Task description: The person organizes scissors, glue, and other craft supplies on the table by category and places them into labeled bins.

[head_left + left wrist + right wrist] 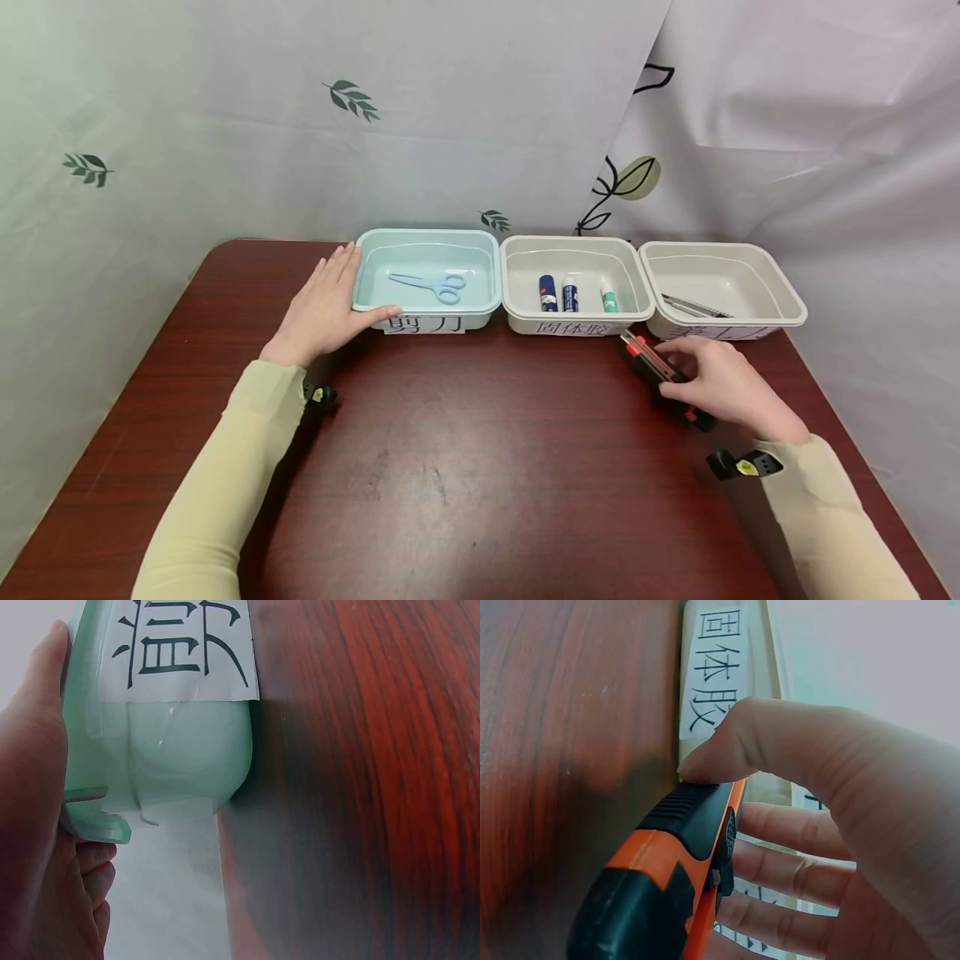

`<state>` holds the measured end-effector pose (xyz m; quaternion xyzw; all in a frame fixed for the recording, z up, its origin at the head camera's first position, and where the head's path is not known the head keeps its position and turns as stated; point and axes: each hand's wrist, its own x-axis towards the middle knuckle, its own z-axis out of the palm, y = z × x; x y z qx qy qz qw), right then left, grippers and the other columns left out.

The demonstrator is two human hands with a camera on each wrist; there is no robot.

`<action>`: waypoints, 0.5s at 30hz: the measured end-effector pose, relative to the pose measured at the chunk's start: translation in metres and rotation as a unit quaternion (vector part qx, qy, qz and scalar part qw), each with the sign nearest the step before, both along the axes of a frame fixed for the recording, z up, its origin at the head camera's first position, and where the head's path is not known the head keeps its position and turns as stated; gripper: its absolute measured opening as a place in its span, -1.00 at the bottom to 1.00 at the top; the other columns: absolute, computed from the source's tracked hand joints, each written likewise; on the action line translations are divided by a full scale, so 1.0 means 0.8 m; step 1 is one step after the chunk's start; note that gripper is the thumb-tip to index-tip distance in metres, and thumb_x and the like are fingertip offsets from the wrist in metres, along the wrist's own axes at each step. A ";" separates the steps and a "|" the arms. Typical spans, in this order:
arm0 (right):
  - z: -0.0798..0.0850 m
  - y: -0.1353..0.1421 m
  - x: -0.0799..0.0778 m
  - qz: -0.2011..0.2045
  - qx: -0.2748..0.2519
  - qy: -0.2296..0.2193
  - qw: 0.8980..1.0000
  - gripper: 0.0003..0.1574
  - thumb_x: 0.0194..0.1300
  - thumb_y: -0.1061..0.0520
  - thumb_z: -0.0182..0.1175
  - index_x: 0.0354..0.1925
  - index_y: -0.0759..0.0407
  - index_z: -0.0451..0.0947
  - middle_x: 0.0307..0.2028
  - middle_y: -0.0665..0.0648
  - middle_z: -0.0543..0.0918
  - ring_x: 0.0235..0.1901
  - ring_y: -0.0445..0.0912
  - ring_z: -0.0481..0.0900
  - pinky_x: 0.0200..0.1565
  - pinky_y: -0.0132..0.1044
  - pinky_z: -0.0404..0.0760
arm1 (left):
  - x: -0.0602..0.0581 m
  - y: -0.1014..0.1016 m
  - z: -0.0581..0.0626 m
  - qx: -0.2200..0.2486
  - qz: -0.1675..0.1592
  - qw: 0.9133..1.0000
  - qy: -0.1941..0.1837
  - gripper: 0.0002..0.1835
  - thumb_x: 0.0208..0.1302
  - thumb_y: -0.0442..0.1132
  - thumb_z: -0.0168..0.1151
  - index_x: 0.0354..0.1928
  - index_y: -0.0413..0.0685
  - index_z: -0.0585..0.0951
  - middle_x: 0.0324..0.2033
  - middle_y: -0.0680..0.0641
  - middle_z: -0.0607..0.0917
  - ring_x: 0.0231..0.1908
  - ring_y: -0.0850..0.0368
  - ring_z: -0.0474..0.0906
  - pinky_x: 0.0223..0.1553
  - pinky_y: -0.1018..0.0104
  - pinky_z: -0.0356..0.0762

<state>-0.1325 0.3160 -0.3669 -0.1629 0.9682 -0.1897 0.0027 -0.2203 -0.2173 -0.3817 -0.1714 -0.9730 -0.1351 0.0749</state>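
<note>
My left hand rests against the left end of a light blue bin, fingers straight along its side and thumb along the front rim. Inside that bin lies a pair of blue scissors. My right hand grips a black and red-orange utility knife between thumb and fingers, in front of the bins at the right. In the right wrist view the thumb presses the black grip of the utility knife. Its front end points toward the middle bin.
A beige middle bin holds several glue sticks. The beige right bin contains slim metallic cutters. Paper labels with Chinese characters are on the bin fronts. A patterned curtain hangs behind the dark red wooden table.
</note>
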 end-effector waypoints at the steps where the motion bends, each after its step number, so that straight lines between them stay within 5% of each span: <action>1: 0.001 0.000 0.001 0.001 0.000 0.004 1.000 -0.44 -0.13 0.12 0.43 -0.06 0.11 0.59 -0.45 -0.09 0.61 -0.42 -0.19 0.53 -0.37 -0.22 0.49 | 0.000 0.000 0.000 0.000 0.000 1.000 0.000 0.20 0.06 0.52 -0.07 0.44 -0.26 -0.14 0.43 -0.17 -0.11 0.40 -0.02 -0.23 0.37 0.09 -0.31; 15: 0.017 0.000 0.010 0.010 0.003 0.039 0.999 -0.43 -0.15 0.14 0.43 -0.05 0.04 0.60 -0.44 -0.11 0.60 -0.43 -0.22 0.52 -0.39 -0.29 0.46 | 0.000 0.000 0.000 -0.003 -0.001 1.000 0.002 0.20 0.06 0.53 -0.07 0.44 -0.26 -0.14 0.42 -0.20 -0.09 0.40 -0.01 -0.24 0.36 0.06 -0.27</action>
